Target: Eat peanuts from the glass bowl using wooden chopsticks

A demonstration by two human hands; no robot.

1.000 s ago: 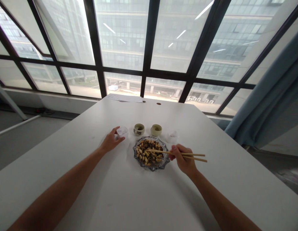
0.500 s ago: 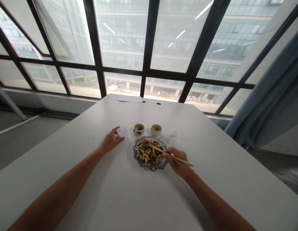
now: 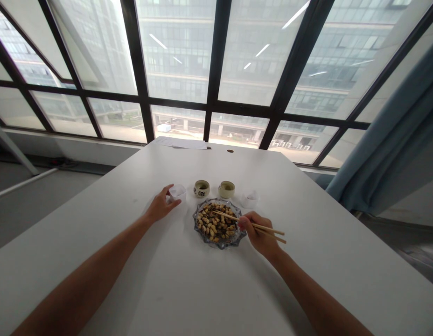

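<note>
My right hand (image 3: pixel 260 233) is closed round a pair of wooden chopsticks (image 3: pixel 268 228). Their tips reach in among the nuts or seeds (image 3: pixel 213 226), a mix of pale and dark pieces, on a scalloped glass plate (image 3: pixel 221 245). Whether anything is pinched between the tips is too small to tell. To the left of the plate, my left hand (image 3: pixel 160 205) has its thumb and fingers around a small clear plastic cup (image 3: pixel 178 192) standing on the table.
Two small greenish cups (image 3: pixel 201 189) (image 3: pixel 226 189) stand just behind the plate, and a whitish translucent cup (image 3: pixel 250 199) is at their right. Papers (image 3: pixel 181 143) lie at the far edge of the white table (image 3: pixel 188 289), by the windows.
The right hand has shifted slightly, and the rear ends of the chopsticks have spread and moved a little to the right. The left hand stays at the clear cup.
</note>
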